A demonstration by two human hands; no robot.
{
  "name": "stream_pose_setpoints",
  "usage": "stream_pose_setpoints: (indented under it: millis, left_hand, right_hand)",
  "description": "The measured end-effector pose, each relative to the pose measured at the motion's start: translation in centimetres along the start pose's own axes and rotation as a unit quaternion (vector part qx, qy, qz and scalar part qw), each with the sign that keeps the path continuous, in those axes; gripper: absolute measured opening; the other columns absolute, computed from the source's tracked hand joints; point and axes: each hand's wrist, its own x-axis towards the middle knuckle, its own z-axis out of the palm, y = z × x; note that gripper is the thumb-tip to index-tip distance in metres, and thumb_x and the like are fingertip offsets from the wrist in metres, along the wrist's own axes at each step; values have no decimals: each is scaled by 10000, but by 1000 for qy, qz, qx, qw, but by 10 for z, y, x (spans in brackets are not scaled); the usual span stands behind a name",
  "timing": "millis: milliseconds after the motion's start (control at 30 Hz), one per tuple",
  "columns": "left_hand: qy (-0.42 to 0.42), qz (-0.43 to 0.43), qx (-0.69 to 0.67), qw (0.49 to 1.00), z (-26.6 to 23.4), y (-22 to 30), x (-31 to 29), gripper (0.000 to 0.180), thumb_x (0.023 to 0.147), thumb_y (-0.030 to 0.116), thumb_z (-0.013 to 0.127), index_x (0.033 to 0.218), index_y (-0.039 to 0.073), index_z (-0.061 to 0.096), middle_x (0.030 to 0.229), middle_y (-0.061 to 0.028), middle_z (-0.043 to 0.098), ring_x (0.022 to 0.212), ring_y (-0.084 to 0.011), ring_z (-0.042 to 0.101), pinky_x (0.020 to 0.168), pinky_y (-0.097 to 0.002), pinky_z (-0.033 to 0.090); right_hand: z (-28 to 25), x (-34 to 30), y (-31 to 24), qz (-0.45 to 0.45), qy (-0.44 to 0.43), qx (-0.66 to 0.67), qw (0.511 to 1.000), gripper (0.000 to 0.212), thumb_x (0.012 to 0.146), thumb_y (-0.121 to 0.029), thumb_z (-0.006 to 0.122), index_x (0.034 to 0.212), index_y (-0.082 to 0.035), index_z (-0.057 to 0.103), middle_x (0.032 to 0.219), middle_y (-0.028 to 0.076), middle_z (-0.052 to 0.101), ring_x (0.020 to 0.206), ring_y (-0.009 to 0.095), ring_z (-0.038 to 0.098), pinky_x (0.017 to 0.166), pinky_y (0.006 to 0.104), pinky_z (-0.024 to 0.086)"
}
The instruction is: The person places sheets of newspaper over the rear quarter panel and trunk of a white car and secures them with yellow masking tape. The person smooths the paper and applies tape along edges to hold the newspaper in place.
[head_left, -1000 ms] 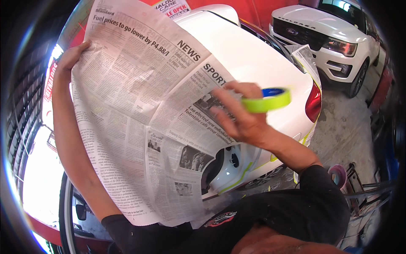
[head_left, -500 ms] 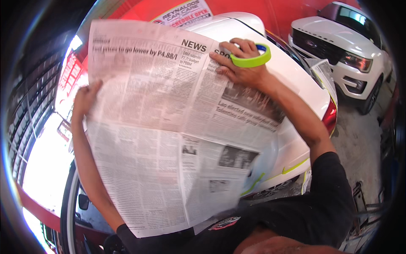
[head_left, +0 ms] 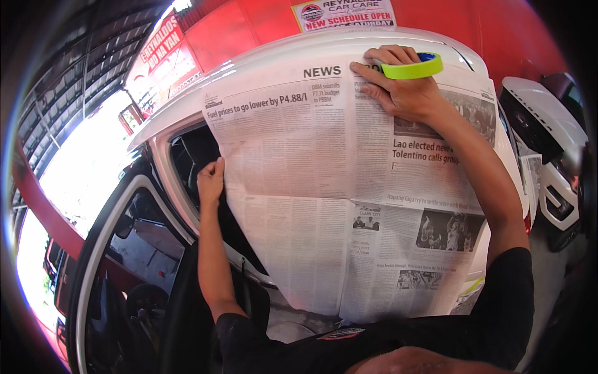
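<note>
A large spread newspaper sheet (head_left: 286, 156) hangs in front of me against a white car (head_left: 249, 62), its upper part over the roof side. My left hand (head_left: 210, 181) pinches the sheet's left edge, fingers closed. Near the top, right of the middle fold, my right hand (head_left: 405, 90) grips the sheet's upper area with bent fingers. A yellow-green roll of tape (head_left: 414, 70) with a blue core hangs on that same hand's fingers. Most of the car's side behind the sheet is hidden.
To my left a car door (head_left: 140, 230) with dark glass stands open beside the doorway (head_left: 193, 153). Another white vehicle (head_left: 545, 118) is parked at the far right. A red wall (head_left: 249, 31) with a printed banner (head_left: 346, 15) rises behind the car.
My view has swung left and I am nearer the car's open door side. The newspaper, still in both hands, has come against the roof side and hangs flatter.
</note>
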Motion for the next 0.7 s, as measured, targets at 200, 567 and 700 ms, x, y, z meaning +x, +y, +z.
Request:
stream_pose_setpoints:
  millis: [200,567,700]
  left_hand:
    - [102,407,38,907,65,215,-81,516,1006,379,613,1437,96,593,1487,-226,517,1445,-396,397,1226,-547,209]
    - [47,387,76,918,123,267,-55,693,1005,585,503,1533,137,471,1578,-266,374,1510,-464,250,1222,-666,81]
    - [52,390,112,913,110,262,-51,615,1029,498,501,1525,135,481,1574,-251,390,1522,-411,257,1231,-645,83]
  right_hand:
    - [-4,-3,-3,20,-9,-32,999,371,877,-339,748,1210,-176,742,1090,45,647,1036,247,596,895,397,481]
    - [24,29,-3,-69,142,182,971,793,821,-86,799,1514,-68,415,871,93,666,601,246,593,541,361,495]
    - [19,57,-4,-37,134,275,951,960,739,-8,704,1587,-99,264,666,74,625,533,273,637,495,376,529]
